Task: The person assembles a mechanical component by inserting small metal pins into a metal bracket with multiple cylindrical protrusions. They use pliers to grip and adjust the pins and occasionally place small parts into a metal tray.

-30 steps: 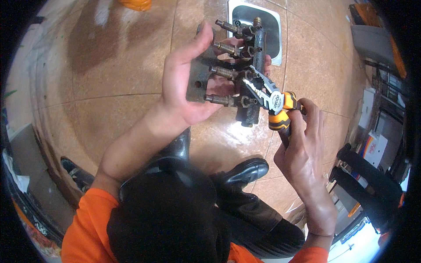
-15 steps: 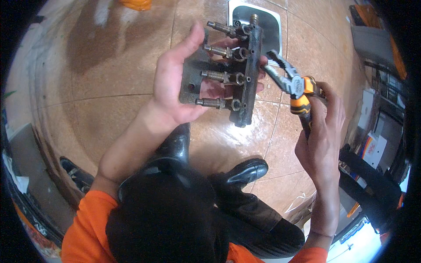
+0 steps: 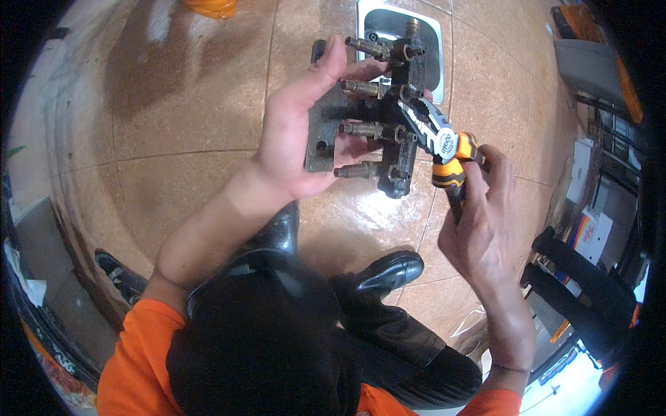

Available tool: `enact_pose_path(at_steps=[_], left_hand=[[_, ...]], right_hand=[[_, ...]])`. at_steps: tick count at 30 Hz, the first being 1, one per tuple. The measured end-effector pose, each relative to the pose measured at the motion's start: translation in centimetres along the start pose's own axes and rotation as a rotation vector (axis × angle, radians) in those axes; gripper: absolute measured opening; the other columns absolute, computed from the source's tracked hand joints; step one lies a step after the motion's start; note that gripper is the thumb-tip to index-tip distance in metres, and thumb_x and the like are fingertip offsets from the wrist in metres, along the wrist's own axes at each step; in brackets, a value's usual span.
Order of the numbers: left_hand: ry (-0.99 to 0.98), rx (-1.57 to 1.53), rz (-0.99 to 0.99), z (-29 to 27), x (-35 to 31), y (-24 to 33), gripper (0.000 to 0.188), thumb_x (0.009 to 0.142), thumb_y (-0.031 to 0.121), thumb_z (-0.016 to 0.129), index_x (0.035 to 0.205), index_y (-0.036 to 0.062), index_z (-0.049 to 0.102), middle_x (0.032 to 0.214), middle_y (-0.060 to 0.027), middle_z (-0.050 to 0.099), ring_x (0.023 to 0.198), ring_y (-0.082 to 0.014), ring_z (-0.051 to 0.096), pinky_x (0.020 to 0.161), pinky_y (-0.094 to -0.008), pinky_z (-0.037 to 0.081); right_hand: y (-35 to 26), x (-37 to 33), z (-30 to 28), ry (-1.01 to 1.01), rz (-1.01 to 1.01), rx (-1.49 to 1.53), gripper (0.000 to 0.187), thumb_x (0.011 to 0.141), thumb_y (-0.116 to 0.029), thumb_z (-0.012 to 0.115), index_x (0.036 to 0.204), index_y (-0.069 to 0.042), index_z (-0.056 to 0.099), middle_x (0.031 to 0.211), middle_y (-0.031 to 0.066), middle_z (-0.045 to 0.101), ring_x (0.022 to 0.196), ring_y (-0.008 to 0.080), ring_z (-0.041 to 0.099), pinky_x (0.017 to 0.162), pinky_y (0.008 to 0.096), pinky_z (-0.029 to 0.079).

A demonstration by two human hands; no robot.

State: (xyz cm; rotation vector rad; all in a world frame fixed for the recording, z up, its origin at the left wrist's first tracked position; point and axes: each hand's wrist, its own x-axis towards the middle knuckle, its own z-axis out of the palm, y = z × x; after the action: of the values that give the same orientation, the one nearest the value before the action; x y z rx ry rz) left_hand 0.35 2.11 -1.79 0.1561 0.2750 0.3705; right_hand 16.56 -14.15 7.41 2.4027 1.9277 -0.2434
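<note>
Pliers [image 3: 444, 147] with yellow and black grips are in the right hand [image 3: 484, 222], which is curled around them. Their jaws stand apart, with the tips right by a dark metal manifold [image 3: 399, 157]; I cannot tell if they touch it. The left hand [image 3: 286, 139] holds the manifold up over the tiled floor [image 3: 208, 180], with the fingers tucked under it. Four threaded metal stems [image 3: 359, 130] poke out of the manifold to the left. A dark flat plate [image 3: 321, 125] with a hole is by the left palm. A shiny metal sink [image 3: 442, 69] is behind the manifold's top end. A black shoe [image 3: 397, 267] rests on the floor, and an orange sleeve [image 3: 142, 340] covers the left upper arm.
</note>
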Motion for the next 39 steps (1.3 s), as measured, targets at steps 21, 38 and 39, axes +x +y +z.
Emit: enact_pose_path(at_steps=[21, 38, 39], left_hand=[[-0.052, -0.021, -0.231, -0.2, 0.1, 1.4, 0.070, 0.103, 0.057, 0.038, 0.133, -0.0051, 0.052, 0.126, -0.0317, 0.060, 0.111, -0.0490, 0.063, 0.099, -0.0601, 0.051], [0.024, 0.058, -0.220, 0.6, 0.1, 0.5, 0.061, 0.099, 0.057, 0.051, 0.122, 0.0007, 0.057, 0.114, -0.0190, 0.068, 0.096, -0.0224, 0.072, 0.081, -0.0338, 0.060], [0.103, 0.103, -0.170, 0.9, 0.1, 0.1, 0.064, 0.101, 0.057, 0.047, 0.124, -0.0007, 0.056, 0.117, -0.0214, 0.067, 0.100, -0.0273, 0.071, 0.083, -0.0369, 0.060]], right_hand=[[2.9, -0.1, -1.3, 0.120, -0.109, -0.351, 0.042, 0.070, 0.008, 0.067, 0.109, -0.008, 0.064, 0.138, 0.0157, 0.045, 0.134, 0.0372, 0.044, 0.114, 0.0604, 0.030], [0.7, -0.9, -1.4, -0.071, -0.079, -0.152, 0.057, 0.064, 0.011, 0.065, 0.119, -0.001, 0.058, 0.127, 0.0243, 0.045, 0.118, 0.0426, 0.049, 0.097, 0.0527, 0.041], [0.3, -1.1, -1.1, -0.075, -0.049, -0.104, 0.058, 0.064, 0.012, 0.064, 0.120, 0.000, 0.057, 0.128, 0.0247, 0.045, 0.118, 0.0431, 0.049, 0.097, 0.0530, 0.041]])
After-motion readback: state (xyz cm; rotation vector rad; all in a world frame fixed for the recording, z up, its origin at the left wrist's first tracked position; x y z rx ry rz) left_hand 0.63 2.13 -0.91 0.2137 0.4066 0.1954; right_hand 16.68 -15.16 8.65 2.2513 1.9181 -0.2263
